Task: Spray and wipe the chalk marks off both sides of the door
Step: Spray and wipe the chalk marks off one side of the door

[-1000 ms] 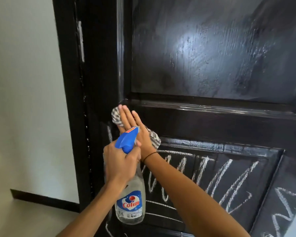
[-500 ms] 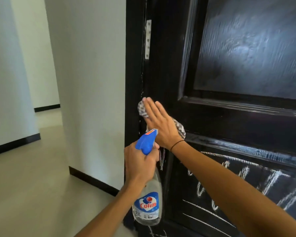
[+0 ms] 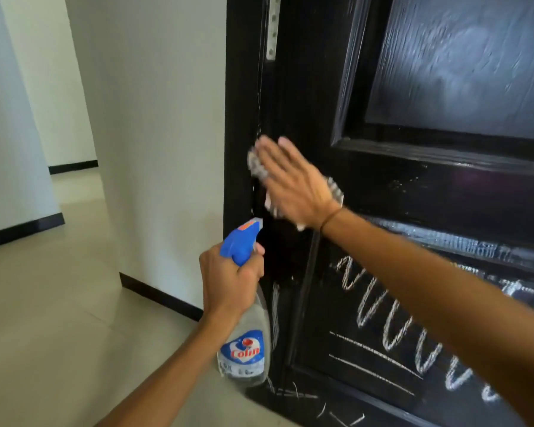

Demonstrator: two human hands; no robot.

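A black panelled door [image 3: 420,186] fills the right half of the view. White chalk marks [image 3: 392,318], zigzags and lines, cover its lower panel; the upper panel looks wet and streaked. My right hand [image 3: 293,183] lies flat with straight fingers, pressing a grey patterned cloth [image 3: 256,164] against the door's left stile near the hinge edge. My left hand [image 3: 228,282] grips the neck of a clear spray bottle [image 3: 247,349] with a blue trigger head and a blue Colin label, held low beside the door's edge.
A metal hinge plate [image 3: 272,29] sits on the door edge above my hand. Left of the black door frame [image 3: 241,103] stands a white wall [image 3: 154,134] with black skirting. A beige tiled floor [image 3: 59,318] stretches left into a hallway.
My view has swung left, showing more hallway. My right hand with the cloth has slid left along the door to the hinge edge. The bottle has stayed low in my left hand.
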